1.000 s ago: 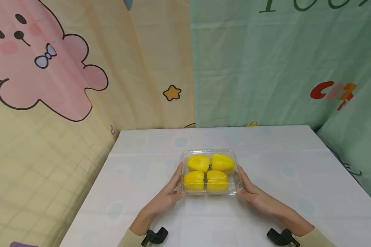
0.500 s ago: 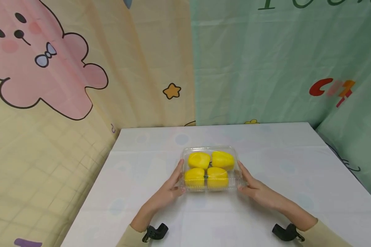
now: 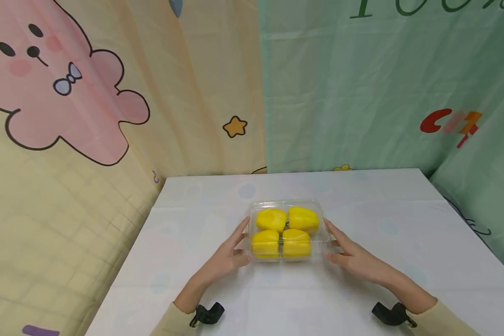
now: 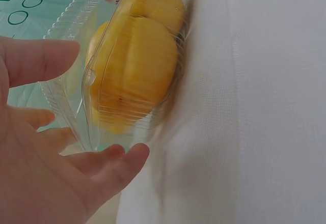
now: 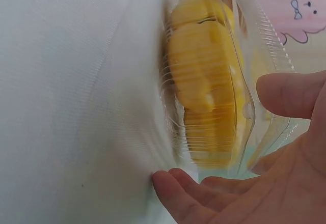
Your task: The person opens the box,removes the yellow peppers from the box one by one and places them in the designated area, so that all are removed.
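Observation:
A clear plastic clamshell box (image 3: 286, 204) sits on the white-covered table, holding several yellow bell peppers (image 3: 271, 219) in two rows. In both wrist views the peppers show through the ribbed clear wall. Whether the lid is fully pressed down I cannot tell. My left hand (image 3: 227, 258) is at the box's left side, fingers extended and thumb apart; in the left wrist view its fingertips (image 4: 136, 152) are near the box's edge. My right hand (image 3: 353, 258) mirrors it on the right, fingers spread and loosely bent. Neither hand grips the box.
A white cloth with faint pale dots covers the table (image 3: 193, 205). Printed curtains (image 3: 344, 93) hang behind and at both sides. A black camera mount (image 3: 210, 313) is strapped to the left wrist and another mount (image 3: 390, 313) to the right.
Both hands have loosened from the box's sides, the right one drawing slightly outward to the right. The box looks nearly unmoved; the whole view has shifted slightly.

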### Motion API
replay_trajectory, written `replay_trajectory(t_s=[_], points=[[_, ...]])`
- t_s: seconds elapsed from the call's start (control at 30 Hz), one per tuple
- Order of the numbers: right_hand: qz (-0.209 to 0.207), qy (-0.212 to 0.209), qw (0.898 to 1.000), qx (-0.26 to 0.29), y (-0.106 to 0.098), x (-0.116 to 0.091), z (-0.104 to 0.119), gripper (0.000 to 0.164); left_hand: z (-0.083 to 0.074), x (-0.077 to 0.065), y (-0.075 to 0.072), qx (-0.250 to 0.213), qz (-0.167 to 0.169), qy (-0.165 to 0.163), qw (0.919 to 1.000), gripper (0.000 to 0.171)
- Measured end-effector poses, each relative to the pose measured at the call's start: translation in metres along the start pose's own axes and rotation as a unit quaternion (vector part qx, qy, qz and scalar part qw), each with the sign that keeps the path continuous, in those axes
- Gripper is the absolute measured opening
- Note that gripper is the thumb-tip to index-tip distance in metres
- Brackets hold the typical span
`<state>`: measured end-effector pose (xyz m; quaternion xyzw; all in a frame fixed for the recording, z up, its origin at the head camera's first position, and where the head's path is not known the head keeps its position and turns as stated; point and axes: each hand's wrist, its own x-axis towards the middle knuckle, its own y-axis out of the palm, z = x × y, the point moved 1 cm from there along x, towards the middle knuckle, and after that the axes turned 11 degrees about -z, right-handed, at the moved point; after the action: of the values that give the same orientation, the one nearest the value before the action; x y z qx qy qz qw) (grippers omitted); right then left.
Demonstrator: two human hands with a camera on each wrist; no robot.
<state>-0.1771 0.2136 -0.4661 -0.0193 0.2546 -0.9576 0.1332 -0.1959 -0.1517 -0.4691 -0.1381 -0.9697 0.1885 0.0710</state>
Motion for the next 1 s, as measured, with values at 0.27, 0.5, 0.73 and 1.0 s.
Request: replay_trajectory(t_s=[0.27,0.5,0.73,1.0], points=[[-0.018,-0.016,0.999,-0.037,-0.007,-0.003,0.006,0.078,-0.001,0.004,-0.005,0.027,-0.001,0.056,0.9981,0.089],[-0.037,-0.042,0.998,-0.042,-0.013,0.001,0.012,0.075,-0.007,0.009,-0.013,0.021,-0.016,0.093,0.9953,0.085],[-0.049,-0.046,0.997,-0.038,-0.015,0.003,0.016,0.075,-0.009,0.011,-0.013,-0.008,-0.024,0.091,0.9955,0.078],[-0.063,-0.056,0.995,-0.048,-0.017,0.004,0.022,0.072,-0.007,0.016,-0.015,-0.041,-0.032,0.106,0.993,0.073]])
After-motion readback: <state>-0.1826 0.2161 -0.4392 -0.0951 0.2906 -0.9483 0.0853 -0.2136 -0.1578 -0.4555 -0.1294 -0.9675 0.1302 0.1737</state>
